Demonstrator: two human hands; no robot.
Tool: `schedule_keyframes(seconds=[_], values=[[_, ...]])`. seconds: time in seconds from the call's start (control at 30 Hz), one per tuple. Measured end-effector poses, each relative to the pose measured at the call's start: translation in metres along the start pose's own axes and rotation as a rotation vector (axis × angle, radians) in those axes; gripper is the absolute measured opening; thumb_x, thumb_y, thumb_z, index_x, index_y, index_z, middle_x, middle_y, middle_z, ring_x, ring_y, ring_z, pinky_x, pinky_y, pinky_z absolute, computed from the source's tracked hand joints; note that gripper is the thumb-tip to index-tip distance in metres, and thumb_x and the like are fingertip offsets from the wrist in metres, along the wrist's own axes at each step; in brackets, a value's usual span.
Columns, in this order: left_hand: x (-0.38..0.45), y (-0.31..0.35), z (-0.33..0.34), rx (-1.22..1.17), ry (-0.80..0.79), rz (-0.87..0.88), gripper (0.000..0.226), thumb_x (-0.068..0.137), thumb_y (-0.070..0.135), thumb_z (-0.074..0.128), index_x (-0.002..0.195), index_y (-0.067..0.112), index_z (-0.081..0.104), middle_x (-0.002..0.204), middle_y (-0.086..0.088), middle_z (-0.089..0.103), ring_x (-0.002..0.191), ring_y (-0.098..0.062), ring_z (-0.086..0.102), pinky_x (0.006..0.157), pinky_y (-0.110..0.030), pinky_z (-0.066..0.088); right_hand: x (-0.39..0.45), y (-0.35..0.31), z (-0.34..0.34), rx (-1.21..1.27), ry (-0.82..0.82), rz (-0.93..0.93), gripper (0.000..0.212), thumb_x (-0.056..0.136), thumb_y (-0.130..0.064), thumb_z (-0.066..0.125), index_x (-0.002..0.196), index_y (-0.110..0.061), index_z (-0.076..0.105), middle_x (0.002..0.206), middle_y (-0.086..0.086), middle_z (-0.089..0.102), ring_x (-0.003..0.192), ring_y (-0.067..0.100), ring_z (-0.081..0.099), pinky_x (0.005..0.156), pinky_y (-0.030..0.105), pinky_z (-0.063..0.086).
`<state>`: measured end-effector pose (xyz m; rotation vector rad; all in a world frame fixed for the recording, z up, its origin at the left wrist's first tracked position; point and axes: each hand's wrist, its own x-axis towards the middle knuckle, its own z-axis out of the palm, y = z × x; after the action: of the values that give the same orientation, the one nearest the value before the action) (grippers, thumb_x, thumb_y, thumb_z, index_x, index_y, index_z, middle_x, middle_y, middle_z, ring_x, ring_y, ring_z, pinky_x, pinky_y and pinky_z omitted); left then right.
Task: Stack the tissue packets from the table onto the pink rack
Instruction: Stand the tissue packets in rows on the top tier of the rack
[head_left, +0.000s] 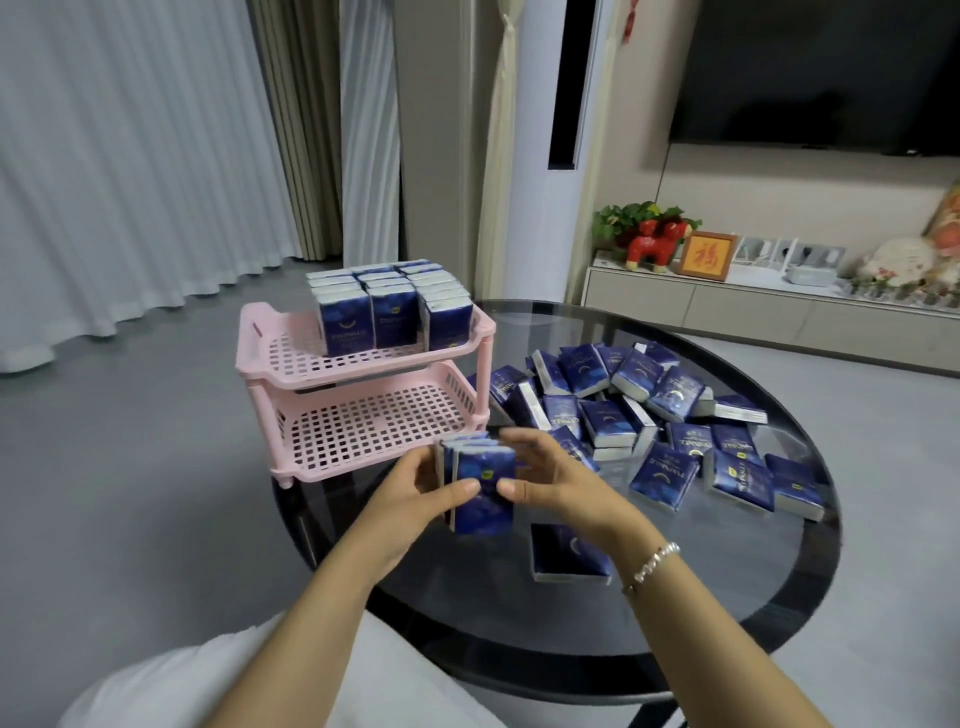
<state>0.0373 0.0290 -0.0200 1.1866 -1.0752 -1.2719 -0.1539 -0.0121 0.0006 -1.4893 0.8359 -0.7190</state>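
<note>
Both hands (480, 480) grip perhaps four upright tissue packets (475, 480); one lies nearer, loose.

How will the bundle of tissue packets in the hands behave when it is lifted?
The bundle is probably light and soft. Since the left hand and right hand only squeeze the loose packets together, the middle ones may slip out.

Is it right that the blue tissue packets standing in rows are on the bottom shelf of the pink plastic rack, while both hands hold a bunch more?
Not quite. The head view shows the rows of blue tissue packets on the top shelf of the pink plastic rack; the bottom shelf holds none. The left hand and right hand do hold a bunch of packets.
</note>
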Motion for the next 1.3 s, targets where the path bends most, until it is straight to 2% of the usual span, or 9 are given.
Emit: schedule_keyframes(seconds=[0.07, 0.13, 0.2, 0.3, 0.4, 0.57, 0.93, 1.1, 1.3], values=[[-0.005, 0.001, -0.015, 0.137, -0.087, -0.009, 0.05, 0.077, 0.006, 0.076, 0.119, 0.022, 0.054, 0.125, 0.0, 0.063, 0.112, -0.01, 0.062, 0.099, -0.033, 0.049, 0.008, -0.004, 0.001, -0.112, -0.143, 0.022, 0.079, 0.08, 0.001, 0.068, 0.141, -0.03, 0.029, 0.134, -0.003, 0.05, 0.123, 0.013, 0.05, 0.1, 0.03, 0.045], [-0.009, 0.0, -0.027, 0.381, -0.113, -0.021, 0.07, 0.073, 0.024, 0.081, 0.132, 0.029, 0.044, 0.134, 0.01, 0.055, 0.121, -0.006, 0.054, 0.107, -0.036, 0.042, 0.016, -0.007, 0.006, -0.351, -0.207, 0.02, 0.091, 0.078, -0.006, 0.073, 0.144, -0.039, 0.021, 0.136, -0.006, 0.043, 0.127, 0.011, 0.044, 0.101, 0.025, 0.042], [-0.014, -0.002, -0.035, 0.583, -0.106, -0.036, 0.095, 0.063, 0.045, 0.08, 0.144, 0.035, 0.032, 0.143, 0.014, 0.045, 0.13, -0.005, 0.045, 0.112, -0.039, 0.036, 0.02, -0.009, 0.011, -0.528, -0.206, 0.011, 0.09, 0.076, -0.014, 0.076, 0.144, -0.04, 0.023, 0.129, -0.014, 0.041, 0.124, 0.007, 0.044, 0.094, 0.013, 0.041], [-0.022, 0.001, -0.034, 0.712, -0.093, -0.026, 0.099, 0.073, 0.037, 0.078, 0.151, 0.033, 0.017, 0.152, 0.011, 0.032, 0.136, -0.006, 0.035, 0.115, -0.031, 0.029, 0.024, -0.008, 0.018, -0.612, -0.208, 0.003, 0.084, 0.074, -0.018, 0.078, 0.142, -0.033, 0.032, 0.121, -0.019, 0.043, 0.116, 0.002, 0.045, 0.08, 0.002, 0.039], [-0.028, 0.003, -0.029, 0.859, -0.088, -0.059, 0.103, 0.084, 0.037, 0.069, 0.153, 0.025, -0.006, 0.156, 0.011, 0.016, 0.143, -0.008, 0.023, 0.11, -0.019, 0.021, 0.025, -0.009, 0.021, -0.654, -0.216, -0.022, 0.08, 0.072, -0.021, 0.079, 0.138, -0.033, 0.036, 0.121, -0.017, 0.044, 0.111, 0.002, 0.045, 0.08, 0.005, 0.039], [-0.033, 0.005, -0.018, 1.003, -0.139, -0.098, 0.094, 0.095, 0.041, 0.051, 0.147, 0.018, -0.024, 0.161, 0.002, 0.001, 0.147, -0.014, 0.011, 0.117, -0.028, 0.017, 0.028, -0.01, 0.022, -0.731, -0.194, -0.065, 0.07, 0.071, -0.022, 0.08, 0.129, -0.033, 0.042, 0.122, -0.012, 0.052, 0.107, 0.008, 0.054, 0.088, 0.017, 0.046], [-0.016, 0.071, -0.023, 0.963, 0.025, 0.105, 0.089, 0.093, 0.044, 0.052, 0.151, 0.025, -0.013, 0.161, 0.006, 0.0, 0.147, -0.012, 0.005, 0.118, -0.032, 0.013, 0.047, -0.079, 0.014, -0.68, -0.133, -0.239, 0.058, 0.077, -0.022, 0.075, 0.127, -0.032, 0.048, 0.106, -0.022, 0.055, 0.095, -0.007, 0.054, 0.082, 0.012, 0.046], [-0.003, 0.121, -0.033, 0.943, 0.074, 0.184, 0.087, 0.092, 0.044, 0.052, 0.153, 0.024, -0.007, 0.16, 0.006, 0.007, 0.146, -0.01, 0.009, 0.114, -0.025, 0.013, 0.074, -0.127, 0.008, -0.701, -0.141, -0.31, 0.062, 0.077, -0.024, 0.075, 0.131, -0.032, 0.046, 0.12, -0.015, 0.055, 0.1, -0.01, 0.052, 0.077, 0.005, 0.041], [0.031, 0.16, -0.049, 0.891, 0.148, 0.2, 0.082, 0.094, 0.036, 0.054, 0.153, 0.022, -0.001, 0.158, 0.003, 0.019, 0.144, -0.014, 0.023, 0.117, -0.031, 0.023, 0.128, -0.162, 0.009, -0.836, -0.12, -0.349, 0.063, 0.077, -0.033, 0.073, 0.132, -0.037, 0.041, 0.137, -0.006, 0.045, 0.126, 0.009, 0.041, 0.105, 0.032, 0.037]])
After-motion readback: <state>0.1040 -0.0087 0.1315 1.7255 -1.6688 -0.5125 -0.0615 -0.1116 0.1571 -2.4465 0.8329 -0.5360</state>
